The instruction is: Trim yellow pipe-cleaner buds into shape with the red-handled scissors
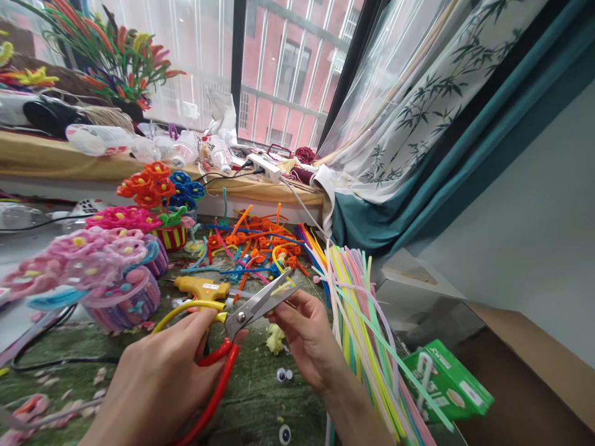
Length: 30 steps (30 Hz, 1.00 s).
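Observation:
My left hand (162, 365) grips a pair of scissors (240, 317) by its red and yellow handles. The steel blades point up and to the right and are slightly apart. Close to the blade tips, my right hand (309, 337) pinches a small pale yellow pipe cleaner piece (284, 287); my fingers hide part of it. Yellow fluff (275, 339) and a googly eye (281, 375) lie on the green table below the hands. Behind the scissors rests a yellow glue gun (201, 287).
A long bundle of pastel pipe cleaners (367, 334) lies along the right, near a green box (449, 381). Pink pipe cleaner flowers in a pot (123, 300) stand left. Orange flower pieces (260, 235) spread behind. A power strip (264, 167) sits on the windowsill.

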### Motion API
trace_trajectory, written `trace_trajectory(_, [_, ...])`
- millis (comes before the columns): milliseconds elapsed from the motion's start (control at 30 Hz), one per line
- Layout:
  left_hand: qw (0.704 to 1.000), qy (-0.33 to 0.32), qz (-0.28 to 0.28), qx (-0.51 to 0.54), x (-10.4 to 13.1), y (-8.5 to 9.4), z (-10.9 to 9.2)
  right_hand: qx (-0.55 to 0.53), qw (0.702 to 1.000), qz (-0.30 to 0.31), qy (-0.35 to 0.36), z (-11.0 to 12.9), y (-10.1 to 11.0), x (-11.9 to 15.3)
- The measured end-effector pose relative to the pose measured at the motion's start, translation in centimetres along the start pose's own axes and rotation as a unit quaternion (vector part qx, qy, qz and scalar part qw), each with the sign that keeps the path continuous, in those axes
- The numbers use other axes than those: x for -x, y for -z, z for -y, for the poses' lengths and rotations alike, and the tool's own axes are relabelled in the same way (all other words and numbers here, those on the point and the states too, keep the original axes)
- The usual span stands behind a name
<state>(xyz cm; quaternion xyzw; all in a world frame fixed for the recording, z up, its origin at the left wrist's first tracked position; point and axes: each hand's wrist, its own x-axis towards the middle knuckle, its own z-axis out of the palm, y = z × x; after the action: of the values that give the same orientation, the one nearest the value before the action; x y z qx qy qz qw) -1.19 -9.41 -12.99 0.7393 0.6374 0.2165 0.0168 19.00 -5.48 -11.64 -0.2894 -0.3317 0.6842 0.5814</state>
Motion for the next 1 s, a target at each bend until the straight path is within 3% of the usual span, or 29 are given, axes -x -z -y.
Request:
trace_trajectory(233, [0.991, 0.097, 0.076, 0.043, -1.1, 1.1, -2.3, 0.023, 0.999, 0.031, 0.021, -0.2, 0.7, -0.2])
trace_trajectory(367, [0.990, 0.097, 0.077, 0.068, -0.8, 0.6, -2.1, 0.037, 0.998, 0.041, 0.024, -0.4, 1.1, -0.1])
trace_trajectory(467, [0.992, 0.081, 0.078, 0.064, -0.5, 0.4, -1.3, 0.070, 0.997, 0.019, 0.038, -0.4, 1.1, -0.1])
trace_trajectory(533, [0.993, 0.072, 0.080, 0.046, -0.5, 0.5, -1.0, 0.113, 0.989, -0.032, 0.086, -0.3, 1.1, -0.2])
trace_trajectory(633, [0.994, 0.073, 0.082, 0.015, -0.8, 0.9, -1.1, 0.204, 0.949, -0.131, 0.202, -0.1, 1.2, -0.1])
trace_trajectory(700, [0.994, 0.070, 0.083, 0.005, -0.9, 1.0, -1.3, 0.274, 0.908, -0.161, 0.275, 0.2, 1.3, 0.1])
trace_trajectory(867, [0.992, 0.064, 0.103, -0.039, -0.8, 0.9, -1.6, 0.433, 0.807, -0.109, 0.386, 0.7, 1.5, 0.9])
trace_trajectory(1000, [0.986, 0.069, 0.138, -0.055, -0.9, 1.1, -1.8, 0.455, 0.781, -0.101, 0.417, 0.7, 1.4, 1.0])
